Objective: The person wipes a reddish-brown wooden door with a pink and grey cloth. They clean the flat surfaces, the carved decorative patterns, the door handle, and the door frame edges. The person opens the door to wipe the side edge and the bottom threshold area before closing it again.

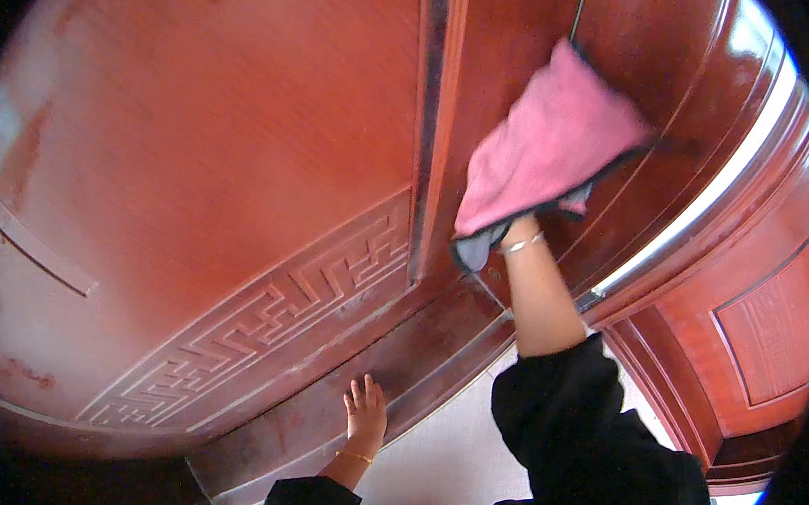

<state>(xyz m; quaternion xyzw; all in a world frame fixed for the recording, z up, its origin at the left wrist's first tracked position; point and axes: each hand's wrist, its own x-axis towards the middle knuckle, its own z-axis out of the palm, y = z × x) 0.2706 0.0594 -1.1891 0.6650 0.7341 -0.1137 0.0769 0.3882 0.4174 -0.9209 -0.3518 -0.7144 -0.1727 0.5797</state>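
A pink cloth (547, 144) with a dark edge and a greyish underside drapes over my right hand (519, 229), against the glossy red wooden panel (617, 69). Only the wrist, with a bracelet, shows below the cloth; the fingers are hidden beneath it. The cloth's right corner looks blurred. Lower down, my left hand (366, 415) is open, its fingers stretched out at the dark red wooden ledge (338, 379), holding nothing. Whether its fingertips press on the ledge I cannot tell.
A large red wooden panel (229, 152) with a carved geometric band (277, 308) fills the left. Between it and the right panel runs a dark vertical groove (432, 82). Pale floor (447, 456) lies below. Another red panelled wooden piece (767, 340) stands at the right.
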